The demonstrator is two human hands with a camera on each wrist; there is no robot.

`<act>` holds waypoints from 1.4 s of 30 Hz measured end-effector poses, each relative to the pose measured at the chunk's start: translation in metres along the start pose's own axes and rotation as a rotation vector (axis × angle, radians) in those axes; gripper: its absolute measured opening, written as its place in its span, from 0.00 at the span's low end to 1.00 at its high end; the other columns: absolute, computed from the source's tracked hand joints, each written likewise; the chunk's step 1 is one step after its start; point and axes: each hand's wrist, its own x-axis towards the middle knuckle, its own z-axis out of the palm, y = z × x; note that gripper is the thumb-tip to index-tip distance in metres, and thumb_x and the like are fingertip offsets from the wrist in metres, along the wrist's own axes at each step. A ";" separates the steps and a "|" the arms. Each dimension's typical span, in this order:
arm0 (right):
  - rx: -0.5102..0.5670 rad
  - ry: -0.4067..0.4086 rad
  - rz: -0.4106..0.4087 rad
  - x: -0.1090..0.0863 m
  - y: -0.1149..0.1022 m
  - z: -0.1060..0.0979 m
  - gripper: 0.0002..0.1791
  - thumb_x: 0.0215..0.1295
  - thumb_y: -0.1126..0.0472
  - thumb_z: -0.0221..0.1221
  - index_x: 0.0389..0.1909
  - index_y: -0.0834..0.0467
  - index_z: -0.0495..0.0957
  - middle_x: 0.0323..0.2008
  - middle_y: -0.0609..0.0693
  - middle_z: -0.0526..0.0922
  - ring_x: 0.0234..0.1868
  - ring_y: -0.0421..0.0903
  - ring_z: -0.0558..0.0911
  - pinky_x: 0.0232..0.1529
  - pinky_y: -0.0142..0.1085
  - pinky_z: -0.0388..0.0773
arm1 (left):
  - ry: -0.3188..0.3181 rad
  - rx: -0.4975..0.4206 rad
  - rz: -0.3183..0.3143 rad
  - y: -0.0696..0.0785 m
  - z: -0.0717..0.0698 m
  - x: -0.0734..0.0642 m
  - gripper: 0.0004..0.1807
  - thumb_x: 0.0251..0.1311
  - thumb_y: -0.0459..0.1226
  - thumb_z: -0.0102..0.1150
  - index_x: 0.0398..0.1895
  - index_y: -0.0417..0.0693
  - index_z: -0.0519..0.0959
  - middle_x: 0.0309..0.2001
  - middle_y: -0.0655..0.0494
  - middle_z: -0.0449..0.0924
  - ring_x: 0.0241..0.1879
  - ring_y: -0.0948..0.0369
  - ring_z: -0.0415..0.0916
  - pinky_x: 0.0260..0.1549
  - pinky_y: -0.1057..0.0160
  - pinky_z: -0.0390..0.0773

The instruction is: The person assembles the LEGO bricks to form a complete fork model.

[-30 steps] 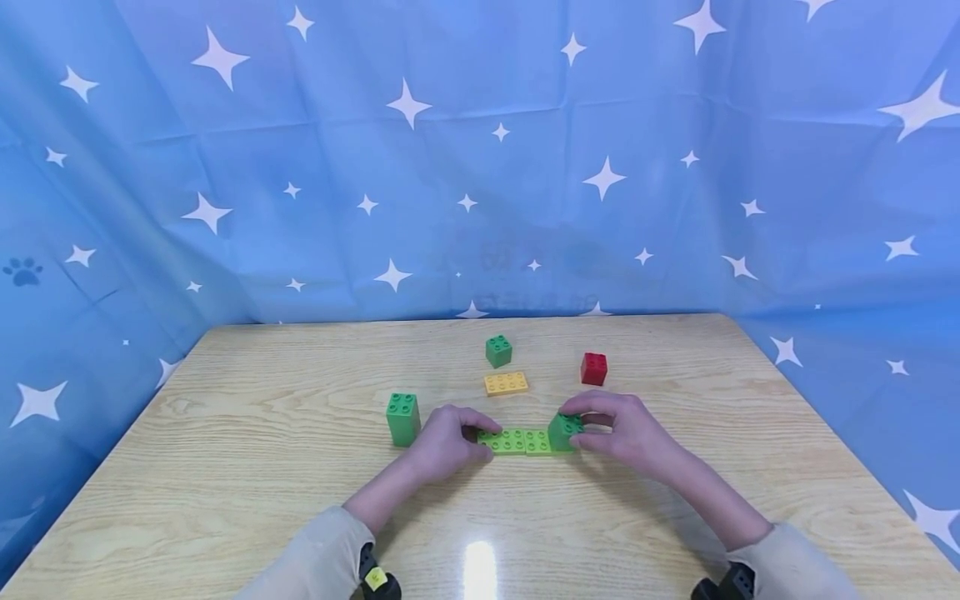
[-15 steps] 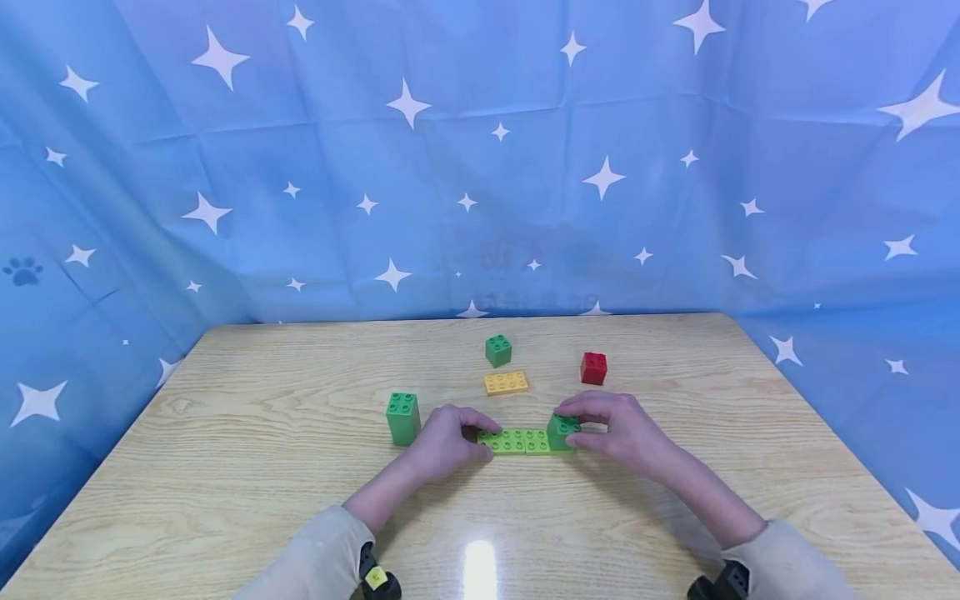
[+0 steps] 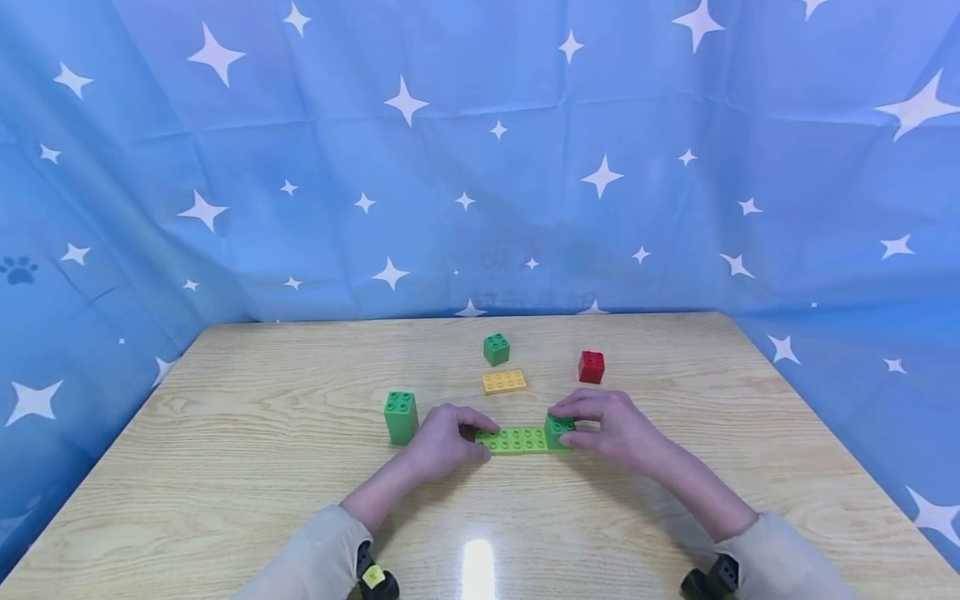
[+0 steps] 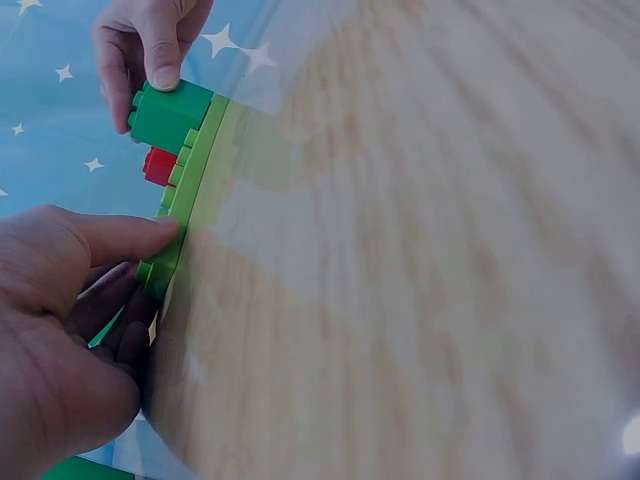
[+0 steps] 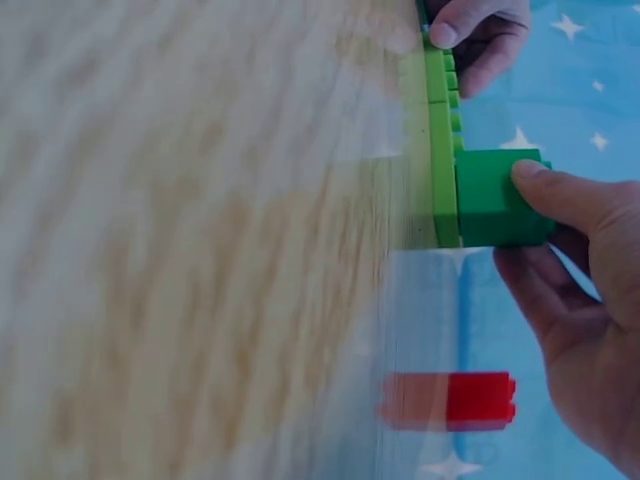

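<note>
Two light-green flat toy bricks (image 3: pixel 512 440) lie end to end in a row on the wooden table. My left hand (image 3: pixel 444 442) holds the row's left end, thumb on the near side and fingers on the far side. On the right end sits a green block (image 5: pixel 490 200), its bottom right at the studs in the right wrist view. My right hand (image 3: pixel 617 427) pinches this block between thumb and fingers. Beside my left hand stands a tall green block (image 3: pixel 401 419) with studs on top.
Behind the row lie a yellow flat brick (image 3: pixel 504 382), a small green block (image 3: pixel 497 349) and a red block (image 3: pixel 591 367). A blue curtain (image 3: pixel 480 167) with white stars hangs behind the table (image 3: pixel 262 375).
My right hand has shifted slightly left with the green block, and the seam between the light-green bricks looks narrower. My left hand keeps its hold at the left end.
</note>
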 end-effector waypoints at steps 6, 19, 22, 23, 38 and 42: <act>0.005 -0.028 -0.002 0.002 -0.001 -0.001 0.21 0.56 0.67 0.75 0.52 0.61 0.87 0.48 0.47 0.87 0.49 0.47 0.84 0.47 0.44 0.85 | -0.001 -0.002 -0.005 0.000 0.000 0.000 0.16 0.52 0.26 0.72 0.45 0.45 0.89 0.46 0.54 0.87 0.45 0.59 0.78 0.47 0.57 0.79; -0.017 -0.071 -0.021 0.004 -0.002 -0.003 0.21 0.56 0.66 0.75 0.52 0.61 0.87 0.47 0.47 0.87 0.47 0.44 0.84 0.45 0.42 0.85 | 0.003 0.009 -0.007 -0.001 -0.001 0.000 0.16 0.52 0.26 0.73 0.45 0.46 0.89 0.46 0.55 0.86 0.43 0.60 0.77 0.44 0.59 0.78; -0.013 -0.068 -0.017 0.004 -0.001 -0.004 0.21 0.55 0.66 0.76 0.52 0.61 0.87 0.46 0.47 0.88 0.47 0.45 0.85 0.45 0.42 0.85 | 0.001 0.010 -0.003 0.000 -0.001 0.000 0.16 0.52 0.26 0.73 0.45 0.45 0.89 0.46 0.54 0.86 0.43 0.60 0.77 0.44 0.59 0.78; -0.012 -0.066 -0.010 0.004 -0.001 -0.004 0.21 0.55 0.66 0.76 0.52 0.61 0.87 0.46 0.47 0.88 0.47 0.45 0.85 0.45 0.41 0.85 | -0.001 0.011 0.001 0.000 -0.001 0.000 0.16 0.52 0.26 0.73 0.45 0.45 0.89 0.46 0.54 0.86 0.43 0.60 0.77 0.44 0.59 0.79; 0.043 -0.049 0.045 0.002 0.005 -0.004 0.21 0.55 0.64 0.76 0.52 0.58 0.88 0.47 0.47 0.88 0.48 0.45 0.85 0.46 0.36 0.84 | -0.004 0.007 0.007 0.001 0.000 0.001 0.16 0.53 0.25 0.72 0.45 0.44 0.89 0.45 0.54 0.87 0.43 0.59 0.77 0.43 0.60 0.78; 0.044 -0.036 0.018 0.002 0.009 -0.003 0.21 0.55 0.64 0.76 0.52 0.59 0.88 0.47 0.48 0.88 0.47 0.45 0.85 0.44 0.36 0.84 | -0.004 0.006 0.005 0.001 0.000 0.001 0.16 0.53 0.25 0.72 0.45 0.44 0.89 0.46 0.54 0.87 0.45 0.59 0.78 0.45 0.59 0.79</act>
